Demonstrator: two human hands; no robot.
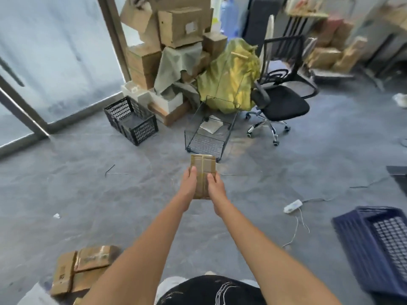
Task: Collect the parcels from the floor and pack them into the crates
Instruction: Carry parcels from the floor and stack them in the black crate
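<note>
Parcel (pixel 202 172) up between left hand (pixel 189 186) and right hand (pixel 216 187), both clasping its long sides; looks light, stiff, tape-slick, so edges are safest.

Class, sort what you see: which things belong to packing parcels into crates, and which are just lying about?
Part of the job:
parcel held by left hand and right hand
floor parcels
wire crate
black crate
blue crate

Just lying about:
office chair
power strip
stacked boxes
yellow-green bag
</note>
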